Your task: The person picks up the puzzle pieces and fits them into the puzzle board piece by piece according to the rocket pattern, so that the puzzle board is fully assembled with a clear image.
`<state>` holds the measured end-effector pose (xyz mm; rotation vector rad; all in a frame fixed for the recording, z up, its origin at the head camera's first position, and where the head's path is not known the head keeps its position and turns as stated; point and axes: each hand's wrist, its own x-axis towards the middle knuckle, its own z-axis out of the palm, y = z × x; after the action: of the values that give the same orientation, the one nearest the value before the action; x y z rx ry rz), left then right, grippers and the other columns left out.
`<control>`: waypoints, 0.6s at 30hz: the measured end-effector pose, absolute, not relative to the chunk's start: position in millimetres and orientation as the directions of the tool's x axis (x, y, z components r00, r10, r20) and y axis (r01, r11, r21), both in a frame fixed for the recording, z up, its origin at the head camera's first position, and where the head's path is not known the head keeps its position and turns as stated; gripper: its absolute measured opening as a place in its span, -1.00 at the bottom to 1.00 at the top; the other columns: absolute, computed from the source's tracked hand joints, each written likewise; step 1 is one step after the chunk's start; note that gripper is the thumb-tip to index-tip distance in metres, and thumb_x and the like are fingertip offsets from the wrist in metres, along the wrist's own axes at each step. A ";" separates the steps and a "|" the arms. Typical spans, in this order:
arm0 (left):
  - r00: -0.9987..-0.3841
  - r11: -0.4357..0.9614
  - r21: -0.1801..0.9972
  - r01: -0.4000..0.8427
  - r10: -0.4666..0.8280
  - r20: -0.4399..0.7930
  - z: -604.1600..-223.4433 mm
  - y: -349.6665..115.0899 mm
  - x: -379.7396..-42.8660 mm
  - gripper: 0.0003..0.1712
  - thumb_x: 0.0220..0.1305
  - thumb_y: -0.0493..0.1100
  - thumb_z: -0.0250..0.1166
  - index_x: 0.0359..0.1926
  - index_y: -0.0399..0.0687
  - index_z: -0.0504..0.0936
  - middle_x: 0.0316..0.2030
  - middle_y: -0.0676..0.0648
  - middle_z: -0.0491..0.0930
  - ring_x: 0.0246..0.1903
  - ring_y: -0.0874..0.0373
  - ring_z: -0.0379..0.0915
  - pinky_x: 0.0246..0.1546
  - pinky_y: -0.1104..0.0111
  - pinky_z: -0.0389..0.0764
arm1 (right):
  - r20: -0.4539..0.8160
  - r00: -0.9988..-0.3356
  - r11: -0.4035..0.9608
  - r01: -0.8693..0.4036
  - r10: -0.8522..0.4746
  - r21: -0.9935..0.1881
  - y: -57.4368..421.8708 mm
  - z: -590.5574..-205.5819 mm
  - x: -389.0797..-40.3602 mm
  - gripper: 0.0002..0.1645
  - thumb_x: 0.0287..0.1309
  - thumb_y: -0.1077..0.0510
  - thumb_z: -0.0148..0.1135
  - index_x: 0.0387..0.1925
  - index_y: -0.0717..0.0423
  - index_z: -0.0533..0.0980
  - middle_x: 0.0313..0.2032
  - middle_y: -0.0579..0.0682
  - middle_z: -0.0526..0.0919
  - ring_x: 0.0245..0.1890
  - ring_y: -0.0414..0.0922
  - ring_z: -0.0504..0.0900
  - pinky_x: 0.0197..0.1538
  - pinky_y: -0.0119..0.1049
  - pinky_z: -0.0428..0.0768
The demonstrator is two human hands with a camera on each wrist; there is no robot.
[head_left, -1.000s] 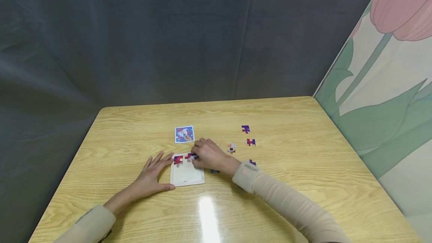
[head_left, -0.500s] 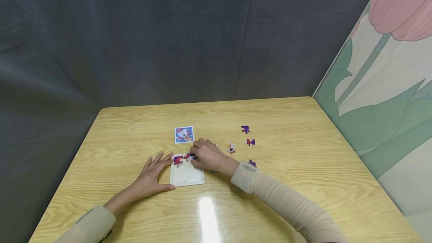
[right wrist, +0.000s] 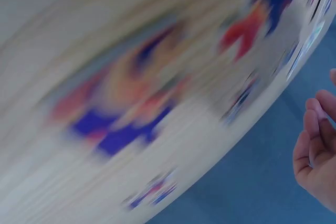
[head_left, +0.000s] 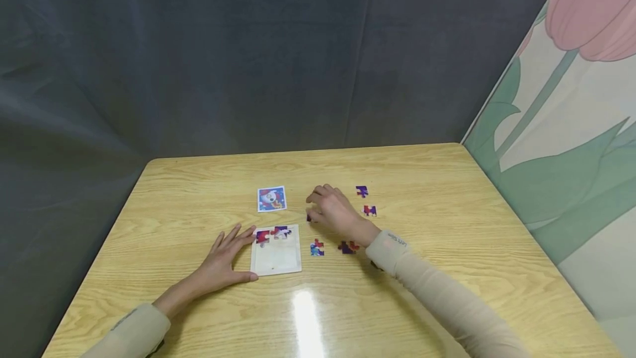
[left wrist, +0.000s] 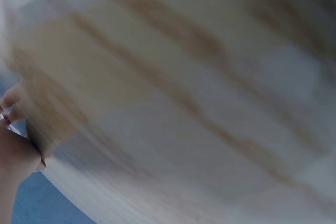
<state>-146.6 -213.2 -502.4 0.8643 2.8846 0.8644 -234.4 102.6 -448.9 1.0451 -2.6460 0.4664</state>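
Note:
My left hand (head_left: pixel 223 261) rests at the left side of a white puzzle tray (head_left: pixel 275 261), fingertips at its upper left edge and thumb at the lower left corner. Inside the tray's top row lie a red and purple jigsaw piece (head_left: pixel 263 236) and a purple and white jigsaw piece (head_left: pixel 281 232). To the right of the tray, my right hand (head_left: pixel 338 211) hovers with loosely bent fingers, nothing visible in them. Just below its fingertips a dark jigsaw piece (head_left: pixel 310 218) is partly covered. The right wrist view shows blurred pieces beneath the hand (right wrist: pixel 317 150).
A small picture card (head_left: pixel 271 199) with a white character lies behind the tray. Loose jigsaw pieces are scattered on the wooden table (head_left: pixel 208 192): a blue and red piece (head_left: pixel 317 247), a dark piece (head_left: pixel 346 247), and further back a purple piece (head_left: pixel 361 191) and a red-purple piece (head_left: pixel 370 210).
My right hand has let go of the purple and white jigsaw piece in the tray's top row and moved right and back over the loose pieces. My left hand has stayed in place.

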 end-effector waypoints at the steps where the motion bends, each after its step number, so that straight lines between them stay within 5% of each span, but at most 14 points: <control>1: -0.848 0.694 0.512 0.505 0.511 0.144 -502.1 -213.3 -146.5 0.02 -0.04 0.32 0.41 0.33 -0.14 0.34 0.45 -0.11 0.11 0.44 -0.25 -0.18 0.35 -0.24 -0.28 | 0.367 -0.714 0.700 -0.686 -0.597 -0.197 109.9 -448.4 -237.2 -0.72 0.18 0.10 0.33 -0.13 0.17 0.63 -0.16 0.01 0.62 -0.21 -0.09 0.51 -0.19 -0.20 0.55; 11: -0.849 0.693 0.518 0.501 0.510 0.139 -501.7 -214.2 -145.9 0.01 -0.03 0.31 0.41 0.33 -0.16 0.34 0.45 -0.12 0.10 0.44 -0.26 -0.20 0.35 -0.25 -0.29 | 0.456 -0.761 0.766 -0.601 -0.462 -0.226 177.9 -452.1 -259.1 -0.68 0.11 0.14 0.38 -0.13 0.24 0.62 -0.18 0.08 0.64 -0.25 0.01 0.52 -0.32 -0.15 0.52; 18: -0.848 0.695 0.512 0.505 0.512 0.141 -502.8 -213.9 -146.8 0.01 -0.03 0.32 0.40 0.33 -0.15 0.35 0.45 -0.11 0.10 0.44 -0.25 -0.19 0.35 -0.25 -0.29 | 0.278 -0.885 0.850 -0.446 -0.373 -0.280 210.1 -457.8 -265.8 -0.51 0.18 0.06 0.33 0.08 0.24 0.54 0.02 0.17 0.59 -0.06 0.19 0.51 -0.18 0.08 0.55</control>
<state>-146.8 -213.9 -502.8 0.8640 2.8811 0.8642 -265.8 210.1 -457.8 0.6299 -2.8139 0.5015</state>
